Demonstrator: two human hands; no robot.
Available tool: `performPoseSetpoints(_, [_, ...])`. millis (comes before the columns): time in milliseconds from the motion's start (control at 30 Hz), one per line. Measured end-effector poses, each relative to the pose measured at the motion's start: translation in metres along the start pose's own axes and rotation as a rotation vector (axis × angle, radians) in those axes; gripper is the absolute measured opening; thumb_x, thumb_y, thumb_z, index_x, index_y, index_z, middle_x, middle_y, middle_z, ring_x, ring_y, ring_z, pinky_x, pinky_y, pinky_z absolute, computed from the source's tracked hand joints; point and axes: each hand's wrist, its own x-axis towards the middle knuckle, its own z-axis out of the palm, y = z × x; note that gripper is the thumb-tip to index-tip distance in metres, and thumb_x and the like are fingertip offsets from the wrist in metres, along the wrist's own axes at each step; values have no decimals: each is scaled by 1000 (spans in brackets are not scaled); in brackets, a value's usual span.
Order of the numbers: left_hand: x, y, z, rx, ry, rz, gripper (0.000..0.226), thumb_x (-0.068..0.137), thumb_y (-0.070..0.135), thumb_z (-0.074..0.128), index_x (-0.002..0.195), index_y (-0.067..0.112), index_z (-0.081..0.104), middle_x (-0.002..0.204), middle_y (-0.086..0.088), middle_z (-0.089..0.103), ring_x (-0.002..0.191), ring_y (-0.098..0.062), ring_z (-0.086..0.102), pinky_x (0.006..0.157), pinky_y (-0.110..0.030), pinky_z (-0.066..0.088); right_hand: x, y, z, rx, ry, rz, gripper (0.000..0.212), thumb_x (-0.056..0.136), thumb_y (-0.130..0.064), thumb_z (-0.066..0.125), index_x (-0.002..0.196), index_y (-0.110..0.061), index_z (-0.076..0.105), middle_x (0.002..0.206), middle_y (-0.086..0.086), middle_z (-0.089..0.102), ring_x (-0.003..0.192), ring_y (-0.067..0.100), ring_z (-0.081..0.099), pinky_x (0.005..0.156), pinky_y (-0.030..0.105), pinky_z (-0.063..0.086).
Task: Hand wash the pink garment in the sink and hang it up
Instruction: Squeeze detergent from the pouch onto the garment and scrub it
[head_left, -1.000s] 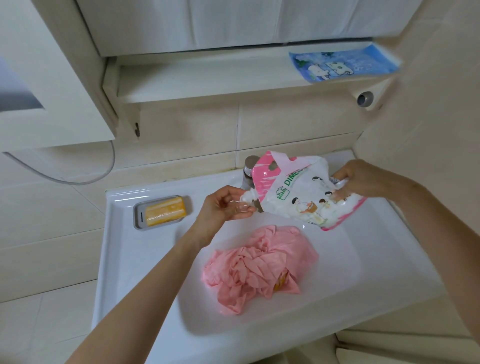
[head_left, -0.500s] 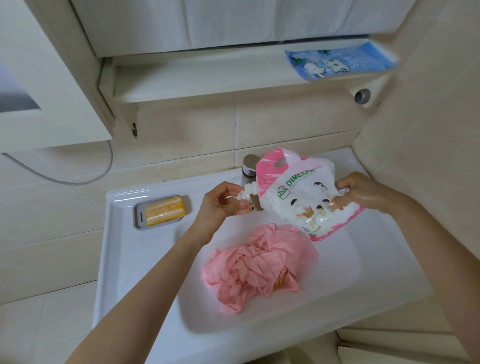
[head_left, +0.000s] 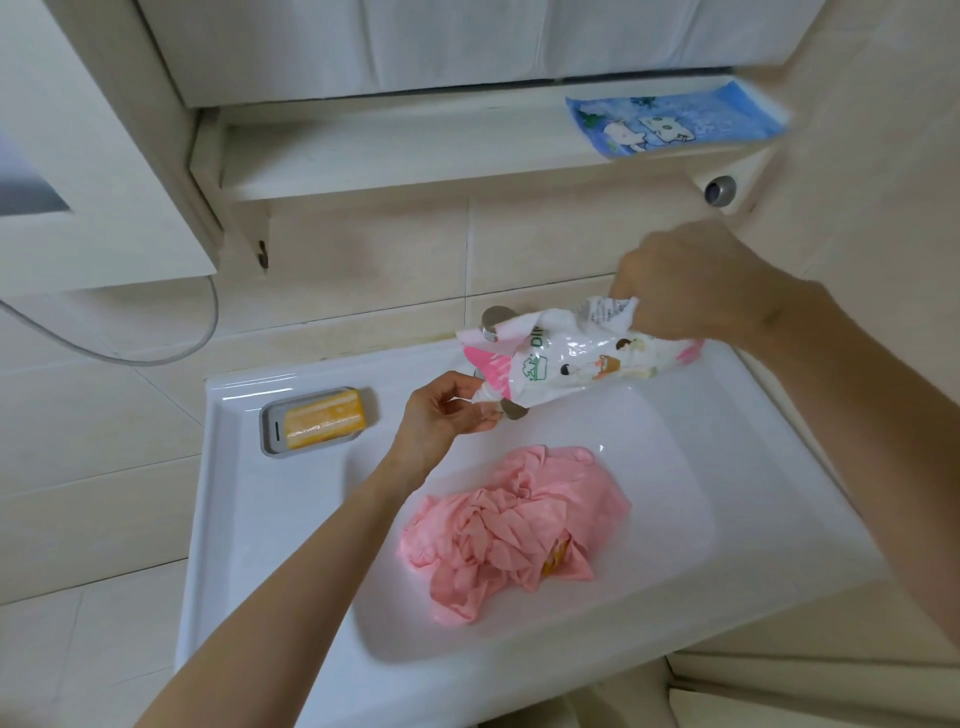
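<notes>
Your right hand (head_left: 691, 280) is now gripping the detergent pouch (head_left: 566, 364) from above, fingers curled over its crumpled far edge. It is sitting higher than half a second ago, and the pouch is lying flatter. Your left hand (head_left: 447, 410) is still pinching the spout. The pink garment (head_left: 519, 525) is lying bunched in the sink (head_left: 234, 467), at 5 o'clock from your left hand, unmoved.

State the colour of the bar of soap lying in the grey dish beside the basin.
Yellow-orange; the soap bar shows best in the head view.
</notes>
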Motion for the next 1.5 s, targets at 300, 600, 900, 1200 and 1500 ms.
performPoseSetpoints(300, [0, -1, -5, -39, 32, 11, 12, 84, -12, 60, 89, -3, 55, 64, 10, 65, 73, -20, 72, 75, -23, 55, 15, -26, -39, -194, 48, -159, 19, 84, -9, 49, 75, -20, 37, 66, -1, 28, 71, 22, 36, 54, 25, 19])
performPoseSetpoints(600, [2, -5, -5, -44, 60, -25, 16, 85, -15, 58, 84, 1, 54, 87, -14, 51, 74, -23, 71, 74, -23, 56, 19, -30, -44, -267, 26, -215, 35, 83, -8, 51, 61, -19, 27, 63, -1, 31, 56, 18, 32, 48, 24, 15])
performPoseSetpoints(900, [1, -1, -6, -111, 14, 16, 17, 85, -15, 56, 94, 0, 58, 81, -10, 58, 80, -28, 71, 80, -28, 56, 16, -13, -41, -125, 10, -136, 26, 79, -8, 52, 59, -17, 38, 61, -1, 39, 54, 14, 33, 49, 23, 17])
performPoseSetpoints(1200, [1, 3, -7, -161, -2, 48, 19, 86, -13, 56, 97, 2, 61, 87, -10, 68, 87, -34, 70, 83, -32, 56, 21, 9, -25, 92, -22, -72, 15, 74, -6, 56, 71, -19, 62, 60, -2, 45, 56, 14, 37, 50, 24, 19])
performPoseSetpoints(1500, [0, 6, -10, -177, 14, 56, 21, 85, -13, 57, 93, 6, 61, 80, -1, 71, 88, -33, 70, 81, -30, 56, 31, 26, 0, 308, -138, 13, 34, 76, -17, 72, 108, -30, 71, 72, -9, 52, 73, 17, 50, 53, 25, 27])
